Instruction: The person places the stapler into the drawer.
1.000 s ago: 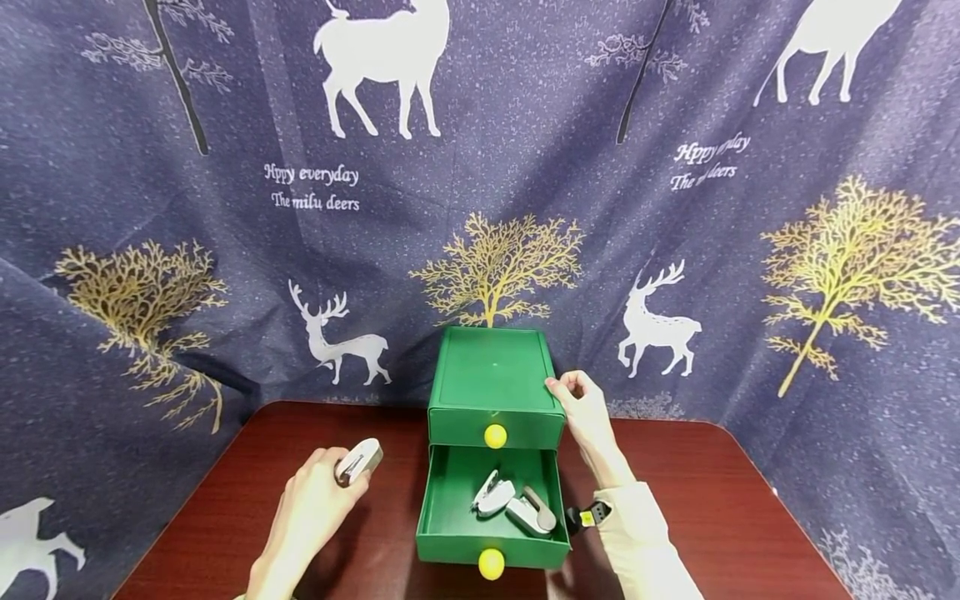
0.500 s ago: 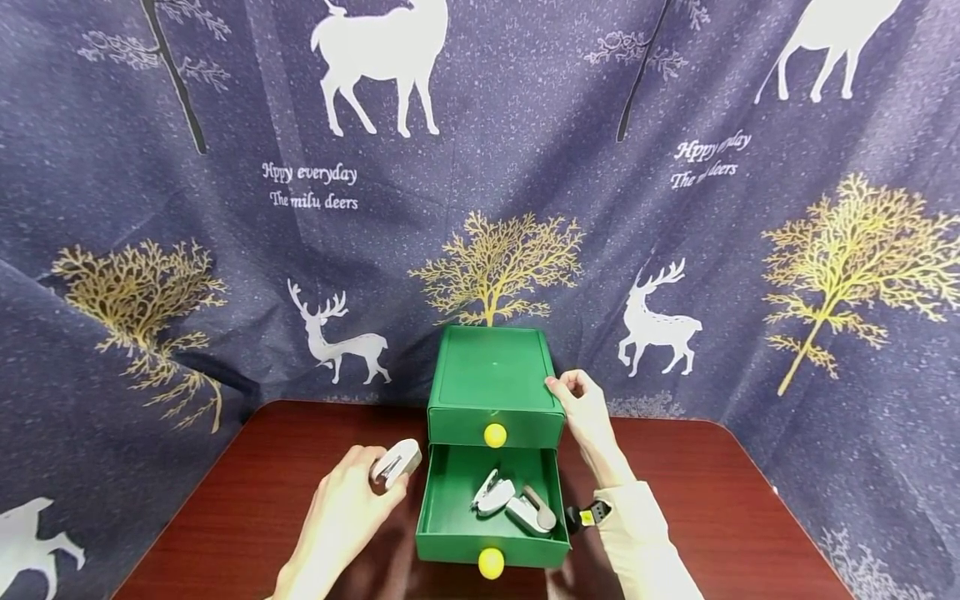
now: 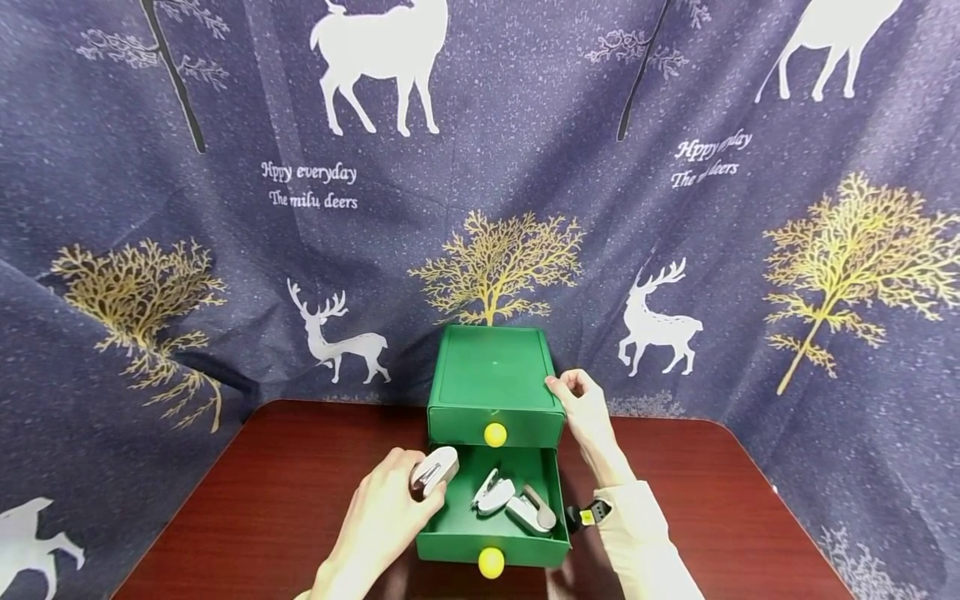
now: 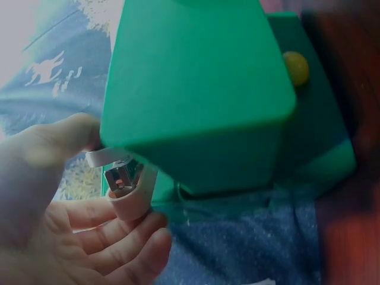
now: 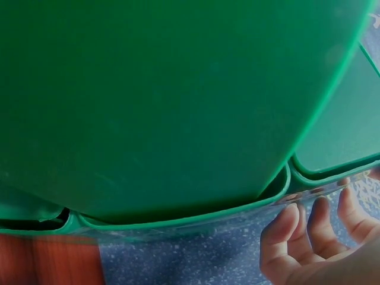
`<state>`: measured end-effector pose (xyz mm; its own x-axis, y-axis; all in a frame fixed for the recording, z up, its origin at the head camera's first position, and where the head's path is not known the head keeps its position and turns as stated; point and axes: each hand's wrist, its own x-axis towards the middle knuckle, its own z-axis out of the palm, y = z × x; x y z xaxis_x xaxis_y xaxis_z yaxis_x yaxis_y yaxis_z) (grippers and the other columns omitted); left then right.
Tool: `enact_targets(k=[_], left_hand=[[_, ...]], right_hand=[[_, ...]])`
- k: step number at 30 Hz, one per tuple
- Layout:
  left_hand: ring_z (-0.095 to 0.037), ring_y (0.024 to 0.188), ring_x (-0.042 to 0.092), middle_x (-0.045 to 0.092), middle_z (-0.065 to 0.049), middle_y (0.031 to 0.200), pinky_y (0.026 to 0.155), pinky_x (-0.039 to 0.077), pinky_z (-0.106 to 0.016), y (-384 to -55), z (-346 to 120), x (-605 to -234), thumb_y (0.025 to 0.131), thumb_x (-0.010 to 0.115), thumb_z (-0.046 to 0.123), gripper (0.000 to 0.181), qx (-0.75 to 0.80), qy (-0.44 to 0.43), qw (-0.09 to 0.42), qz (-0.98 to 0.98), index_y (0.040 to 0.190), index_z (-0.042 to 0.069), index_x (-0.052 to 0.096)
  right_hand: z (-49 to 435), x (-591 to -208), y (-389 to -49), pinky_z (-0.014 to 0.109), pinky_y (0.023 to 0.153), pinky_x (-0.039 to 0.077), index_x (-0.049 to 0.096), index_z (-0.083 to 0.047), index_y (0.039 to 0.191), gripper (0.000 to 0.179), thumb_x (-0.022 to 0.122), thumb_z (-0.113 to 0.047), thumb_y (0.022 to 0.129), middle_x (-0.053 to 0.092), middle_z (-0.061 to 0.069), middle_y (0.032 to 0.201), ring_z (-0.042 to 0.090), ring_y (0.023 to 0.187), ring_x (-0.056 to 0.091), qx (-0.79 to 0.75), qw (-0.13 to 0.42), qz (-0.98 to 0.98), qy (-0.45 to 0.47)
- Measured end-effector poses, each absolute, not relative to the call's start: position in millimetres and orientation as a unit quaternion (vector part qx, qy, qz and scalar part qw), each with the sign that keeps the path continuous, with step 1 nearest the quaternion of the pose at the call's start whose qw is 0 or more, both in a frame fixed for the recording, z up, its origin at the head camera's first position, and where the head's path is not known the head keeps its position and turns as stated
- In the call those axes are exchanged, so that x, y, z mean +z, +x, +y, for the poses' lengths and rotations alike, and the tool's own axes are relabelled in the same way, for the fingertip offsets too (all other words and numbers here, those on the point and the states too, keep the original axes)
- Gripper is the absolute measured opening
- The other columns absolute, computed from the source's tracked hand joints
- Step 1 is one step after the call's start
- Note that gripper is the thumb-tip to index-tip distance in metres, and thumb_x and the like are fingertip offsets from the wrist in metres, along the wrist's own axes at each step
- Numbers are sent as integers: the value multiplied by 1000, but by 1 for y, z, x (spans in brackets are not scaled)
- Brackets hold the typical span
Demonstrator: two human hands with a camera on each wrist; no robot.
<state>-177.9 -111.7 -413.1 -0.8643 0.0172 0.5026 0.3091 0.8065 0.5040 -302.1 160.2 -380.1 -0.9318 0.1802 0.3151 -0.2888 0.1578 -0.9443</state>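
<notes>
My left hand (image 3: 386,512) pinches a white mini stapler (image 3: 438,468) between thumb and fingers, over the left side of the pulled-out lower drawer (image 3: 453,550). In the left wrist view the metal inside the stapler (image 4: 133,199) shows beside the drawer's green wall. Inside the drawer lie two more small staplers, one white (image 3: 493,493) and one white and grey (image 3: 534,512). With the thumb at the top right edge and bent fingers along its side, my right hand (image 3: 588,417) holds the green drawer cabinet (image 3: 491,367).
The closed upper drawer (image 3: 457,427) has a yellow ball knob (image 3: 495,435), and the lower one has a matching knob (image 3: 491,563). All stands on a reddish-brown table (image 3: 300,450). Behind hangs a dark blue deer-print cloth (image 3: 495,167).
My left hand has carried the stapler rightward from over the table to the drawer's left side. The right hand, the cabinet and the two staplers in the drawer have stayed put.
</notes>
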Motion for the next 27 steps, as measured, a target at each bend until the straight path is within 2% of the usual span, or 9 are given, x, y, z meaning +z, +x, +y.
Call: enact_targets(k=[8,13,20,27], left_hand=[[-7,69,50,50,14,80,60,47,-30,-183,-97,-419,75,79,33,24,-278,-108,247,-922,91,22,64],[-11,72,51,50,10,79,59,47,-33,-187,-91,-424,74,79,33,27,-252,-111,252,-928,91,18,64],[-14,75,52,51,7,81,58,48,-35,-192,-89,-428,73,79,31,29,-221,-130,276,-926,89,14,63],[-15,72,50,51,7,78,53,45,-33,-194,-88,-427,70,80,33,30,-182,-149,291,-928,85,13,63]], right_hand=[[163,-394,-314,21,56,35,53,-6,82,22,72,-14,88,47,-2,72,10,65,43,648,199,-734,40],[164,-391,-312,21,59,36,52,-5,82,21,71,-12,90,46,-2,73,9,67,43,654,183,-733,34],[165,-388,-312,22,56,37,53,-2,83,19,70,-8,90,47,0,72,11,65,44,655,165,-737,27],[163,-392,-311,20,55,36,53,-6,82,21,71,-12,89,47,-3,72,8,64,43,652,185,-734,30]])
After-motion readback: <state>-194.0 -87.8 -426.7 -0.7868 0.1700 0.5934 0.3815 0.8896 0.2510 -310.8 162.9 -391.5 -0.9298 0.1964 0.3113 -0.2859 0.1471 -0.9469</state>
